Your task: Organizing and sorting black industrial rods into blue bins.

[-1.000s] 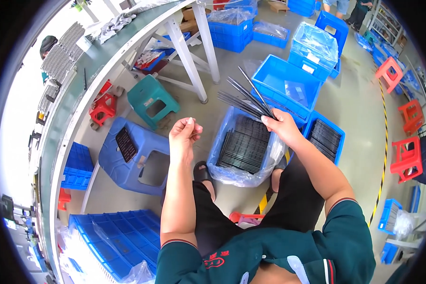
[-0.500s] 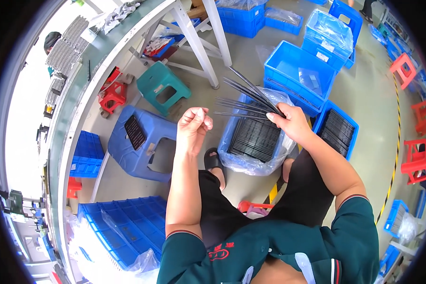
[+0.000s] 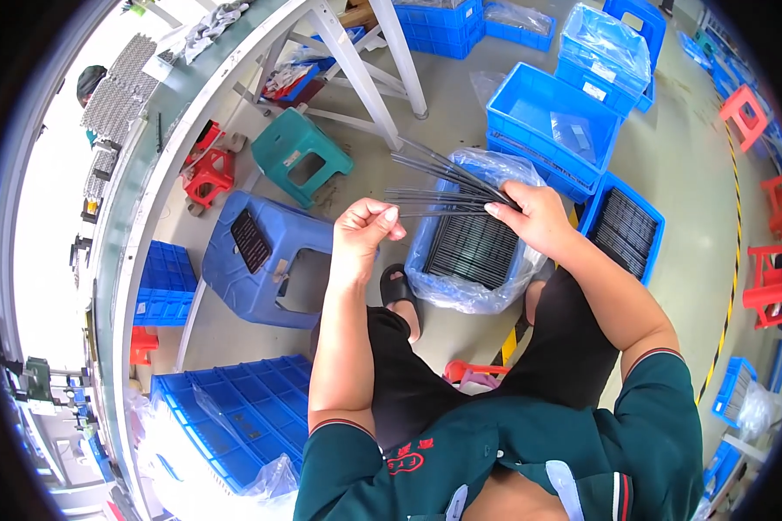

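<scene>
The grip of the right hand is closed on a bundle of thin black rods, thumb laid across their near ends; taking that hand as the centre of a clock, the rods fan out toward nine and ten o'clock, their free ends spread; the left hand sits at nine o'clock, fingers curled and thumb drawn in against the forefinger, just beside the rod tips; I cannot tell whether it pinches one; behind the bundle, toward eight and nine, a blue crate with a clear plastic liner stands on the floor, packed with rows of similar stacked rods; at three o'clock another blue crate holds more of them; at twelve an open blue crate has a clear bag inside; farther out near nine, a blue stool carries a dark slotted tray; a green stool stands between nine and ten; at ten the long desk bears a grey cloth; a red stool stands at two; blue crates lie at eight.
</scene>
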`<state>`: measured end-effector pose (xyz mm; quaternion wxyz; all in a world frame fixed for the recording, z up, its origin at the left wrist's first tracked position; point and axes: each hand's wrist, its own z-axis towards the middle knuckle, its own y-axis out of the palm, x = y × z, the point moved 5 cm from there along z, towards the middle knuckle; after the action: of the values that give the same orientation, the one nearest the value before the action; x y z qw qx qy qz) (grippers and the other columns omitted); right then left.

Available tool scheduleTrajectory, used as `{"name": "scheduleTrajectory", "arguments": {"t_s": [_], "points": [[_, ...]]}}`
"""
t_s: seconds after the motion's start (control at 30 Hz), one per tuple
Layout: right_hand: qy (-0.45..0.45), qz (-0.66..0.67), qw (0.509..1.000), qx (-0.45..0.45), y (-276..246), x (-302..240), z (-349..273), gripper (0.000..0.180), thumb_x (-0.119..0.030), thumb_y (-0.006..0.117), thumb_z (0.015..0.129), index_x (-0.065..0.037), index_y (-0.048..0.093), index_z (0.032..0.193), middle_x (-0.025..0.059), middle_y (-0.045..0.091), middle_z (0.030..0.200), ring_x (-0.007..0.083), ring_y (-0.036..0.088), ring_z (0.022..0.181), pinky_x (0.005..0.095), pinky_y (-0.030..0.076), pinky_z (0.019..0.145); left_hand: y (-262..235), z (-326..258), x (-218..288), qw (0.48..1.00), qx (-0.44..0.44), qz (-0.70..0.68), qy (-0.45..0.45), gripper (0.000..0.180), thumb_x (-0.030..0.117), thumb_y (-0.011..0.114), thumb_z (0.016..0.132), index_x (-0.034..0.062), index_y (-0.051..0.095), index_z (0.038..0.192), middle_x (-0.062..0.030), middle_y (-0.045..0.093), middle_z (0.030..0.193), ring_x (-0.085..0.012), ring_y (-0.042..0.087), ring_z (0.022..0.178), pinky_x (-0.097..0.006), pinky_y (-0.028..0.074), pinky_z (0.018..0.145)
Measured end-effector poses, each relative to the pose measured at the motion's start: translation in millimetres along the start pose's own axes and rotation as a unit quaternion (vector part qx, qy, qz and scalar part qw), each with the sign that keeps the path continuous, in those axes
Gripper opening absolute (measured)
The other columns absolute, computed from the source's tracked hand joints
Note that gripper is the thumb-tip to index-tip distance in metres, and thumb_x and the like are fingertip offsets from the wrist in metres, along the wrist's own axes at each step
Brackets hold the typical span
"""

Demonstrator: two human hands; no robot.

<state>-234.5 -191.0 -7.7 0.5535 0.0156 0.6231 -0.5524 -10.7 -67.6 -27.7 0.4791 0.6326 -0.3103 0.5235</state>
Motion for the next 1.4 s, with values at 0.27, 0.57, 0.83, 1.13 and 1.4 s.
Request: {"name": "scheduleTrajectory", "arguments": {"t_s": [0.27, 0.57, 0.83, 1.13, 1.4], "points": [[0.006, -0.013, 1.0, -0.007, 6.2, 7.4, 0.9, 0.025, -0.028, 0.063, 0.083, -0.004, 0.055, 0.079, 0.0106, 0.052, 0.058, 0.0207, 0.052, 0.049, 0.0332, 0.038, 0.048, 10.1, -2.8, 3.1, 1.0, 0.002, 0.023, -0.01, 0.008, 0.005, 0.064, 0.083, -0.0014, 0.06, 0.087, -0.0077, 0.064, 0.074, -0.0134, 0.061, 0.067, -0.025, 0.048, 0.064], [-0.006, -0.038, 0.999, 0.015, -0.6, 3.3, 0.7, 0.026, -0.028, 0.064, 0.082, -0.004, 0.055, 0.081, 0.0126, 0.055, 0.059, 0.0266, 0.056, 0.052, 0.0349, 0.041, 0.049, -9.2, -2.9, 21.2, 0.994, 0.083, 0.049, 0.048, 0.008, 0.001, 0.062, 0.083, -0.0008, 0.06, 0.09, -0.0067, 0.064, 0.082, -0.0138, 0.063, 0.076, -0.025, 0.049, 0.075], [-0.019, -0.048, 0.999, 0.006, 4.8, 0.4, 0.1, 0.028, -0.031, 0.064, 0.081, -0.005, 0.056, 0.081, 0.0135, 0.056, 0.06, 0.0299, 0.057, 0.055, 0.0369, 0.042, 0.05, -5.4, -2.7, 13.2, 0.998, 0.036, 0.009, 0.051, 0.008, 0.0, 0.064, 0.081, -0.0011, 0.06, 0.087, -0.0078, 0.064, 0.083, -0.0172, 0.064, 0.076, -0.028, 0.052, 0.074], [-0.054, -0.054, 0.996, 0.034, 4.3, -5.8, -0.6, 0.028, -0.033, 0.063, 0.082, -0.006, 0.055, 0.08, 0.0117, 0.055, 0.055, 0.0318, 0.056, 0.053, 0.0407, 0.041, 0.049, 8.8, -4.0, 7.2, 0.997, 0.025, 0.012, 0.066, 0.007, -0.004, 0.065, 0.079, -0.0004, 0.06, 0.084, -0.0085, 0.065, 0.082, -0.0163, 0.064, 0.075, -0.027, 0.052, 0.073], [-0.039, -0.034, 0.998, 0.027, 3.2, -2.8, -0.5, 0.029, -0.034, 0.062, 0.082, -0.006, 0.055, 0.078, 0.012, 0.054, 0.055, 0.0317, 0.056, 0.053, 0.0407, 0.041, 0.049, -17.0, -3.3, 28.1, 0.99, 0.083, 0.074, 0.082, 0.006, 0.005, 0.065, 0.081, 0.0012, 0.06, 0.081, -0.0069, 0.065, 0.073, -0.0136, 0.062, 0.069, -0.026, 0.048, 0.071]]}}
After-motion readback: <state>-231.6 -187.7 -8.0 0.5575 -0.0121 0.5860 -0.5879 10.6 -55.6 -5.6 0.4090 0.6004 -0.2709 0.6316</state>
